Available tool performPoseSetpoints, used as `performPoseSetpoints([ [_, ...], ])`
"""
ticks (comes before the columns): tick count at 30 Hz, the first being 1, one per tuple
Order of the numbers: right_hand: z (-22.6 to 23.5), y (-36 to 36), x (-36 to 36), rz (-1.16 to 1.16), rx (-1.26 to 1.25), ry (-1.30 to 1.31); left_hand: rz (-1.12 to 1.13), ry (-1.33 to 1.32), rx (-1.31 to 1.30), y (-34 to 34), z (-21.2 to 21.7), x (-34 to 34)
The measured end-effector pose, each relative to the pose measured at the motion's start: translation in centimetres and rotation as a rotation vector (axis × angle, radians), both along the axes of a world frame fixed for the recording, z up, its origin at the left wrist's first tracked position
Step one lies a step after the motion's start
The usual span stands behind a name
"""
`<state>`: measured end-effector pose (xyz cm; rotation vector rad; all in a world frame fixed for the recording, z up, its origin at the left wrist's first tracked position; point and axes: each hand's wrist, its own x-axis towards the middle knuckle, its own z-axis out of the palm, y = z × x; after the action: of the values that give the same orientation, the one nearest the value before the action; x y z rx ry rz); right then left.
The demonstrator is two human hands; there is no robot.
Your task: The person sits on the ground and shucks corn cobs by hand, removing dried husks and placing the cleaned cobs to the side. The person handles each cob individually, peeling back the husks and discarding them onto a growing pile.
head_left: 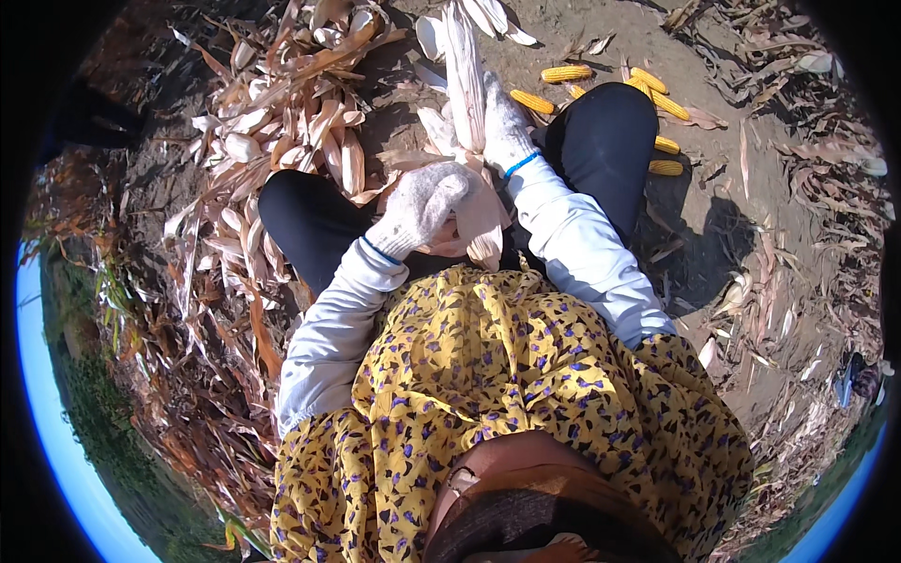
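Between my knees an ear of corn (463, 80) in its pale dry husk stands lengthwise, its far part reaching ahead of me. My right hand (505, 127), in a whitish knit glove with a blue cuff edge, closes along the right side of that ear. On the near left, my gloved left hand (427, 202) has its fingers curled round the lower husk leaves (481, 220), which hang toward my lap. The kernels of this ear are hidden by husk.
A large heap of dry husks and unpeeled ears (300, 122) lies to the left. Several bare yellow cobs (566, 72) rest on the soil beyond and beside my right knee (610, 127). Loose husks (474, 19) lie straight ahead; dry stalks and leaves (835, 178) cover the far right.
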<state>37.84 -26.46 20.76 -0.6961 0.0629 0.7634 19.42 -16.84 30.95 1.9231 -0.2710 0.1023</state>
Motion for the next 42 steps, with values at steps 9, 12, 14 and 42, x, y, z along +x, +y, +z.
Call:
performPoseSetpoints([
  [9,4.1,0.7,-2.7,0.224,0.019,0.137,0.563,0.007,-0.221,2.9,0.5,4.6],
  [12,2.8,0.5,-2.8,0.405,0.070,0.033,0.520,0.070,-0.267,3.5,0.3,5.6],
  [14,2.7,0.5,-2.9,0.513,0.145,-0.098,0.458,0.187,-0.399,2.9,1.3,5.9],
  [42,1.8,1.8,-5.4,0.233,-0.337,-0.590,0.527,0.086,-0.749,1.6,1.3,6.5],
])
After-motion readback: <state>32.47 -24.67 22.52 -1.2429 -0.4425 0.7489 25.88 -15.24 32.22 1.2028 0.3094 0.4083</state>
